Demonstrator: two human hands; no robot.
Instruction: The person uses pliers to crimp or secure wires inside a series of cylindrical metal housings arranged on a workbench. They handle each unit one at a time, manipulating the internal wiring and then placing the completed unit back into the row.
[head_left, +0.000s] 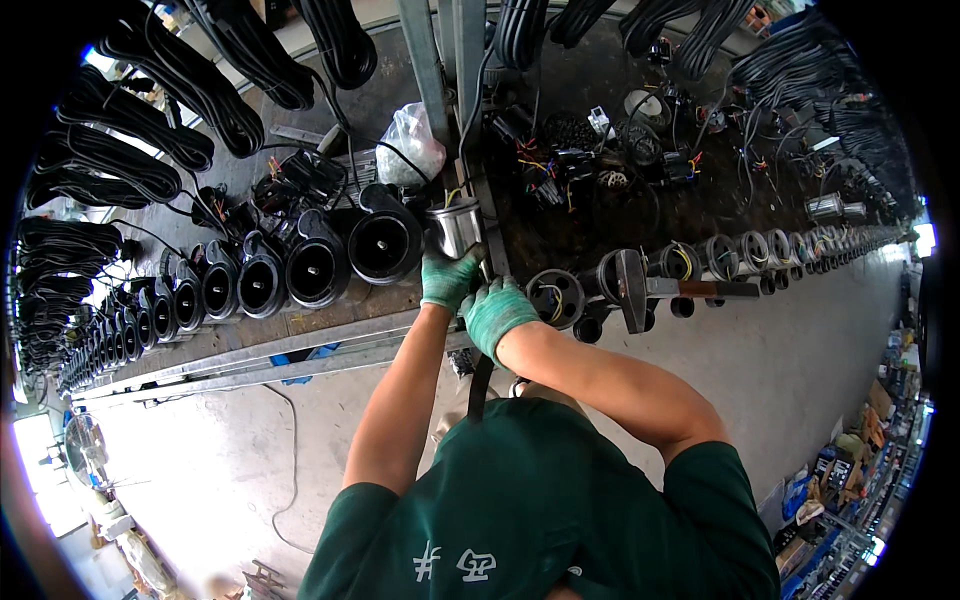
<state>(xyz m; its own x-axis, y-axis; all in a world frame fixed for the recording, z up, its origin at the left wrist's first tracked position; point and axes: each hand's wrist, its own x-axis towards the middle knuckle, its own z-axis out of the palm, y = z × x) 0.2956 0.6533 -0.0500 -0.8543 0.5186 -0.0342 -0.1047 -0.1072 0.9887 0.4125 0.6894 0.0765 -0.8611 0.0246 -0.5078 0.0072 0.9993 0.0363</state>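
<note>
My left hand (452, 277) curls round the metal canister (460, 228), best held steady; whether my right hand (498, 314) pinches anything, I can't tell.

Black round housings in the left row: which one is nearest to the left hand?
The rightmost housing, beside the silver cylinder. It looks largest in view; all others stand farther left, away from the left hand.

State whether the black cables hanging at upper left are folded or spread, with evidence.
Folded: the black cables hang in compact bundles, strands side by side, though some ends trail loose.
</note>
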